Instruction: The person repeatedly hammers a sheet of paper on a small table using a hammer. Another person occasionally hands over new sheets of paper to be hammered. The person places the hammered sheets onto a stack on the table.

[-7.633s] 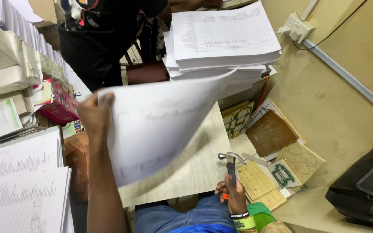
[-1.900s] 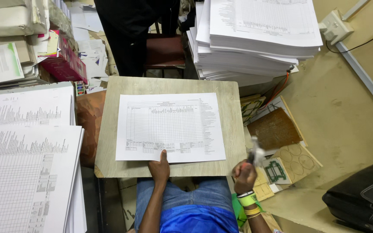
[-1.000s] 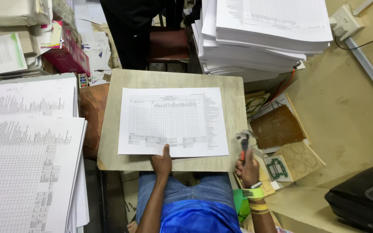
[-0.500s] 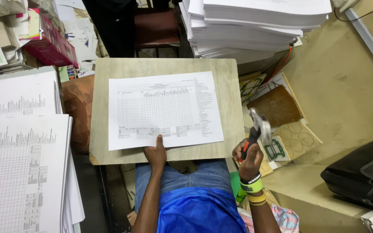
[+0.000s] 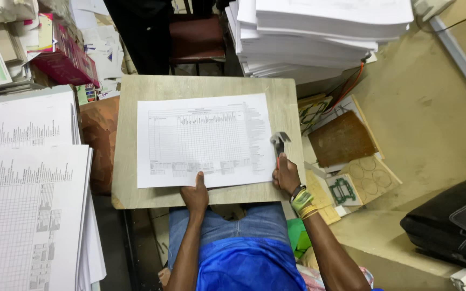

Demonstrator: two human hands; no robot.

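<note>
My left hand (image 5: pixel 195 195) lies flat on the near edge of the sheet (image 5: pixel 206 139), pinning it to the tabletop (image 5: pixel 128 134). My right hand (image 5: pixel 286 175) is closed round the handle of a small hammer (image 5: pixel 280 141), its metal head just over the sheet's right edge. The sheet sits square in the middle of the tabletop, printed table facing up. To do this well I'd keep the left palm pressing down so the paper can't creep, keep those fingers well away from the head, and strike short and straight from the wrist. Paper stacks (image 5: pixel 319 32) stand beyond.
</note>
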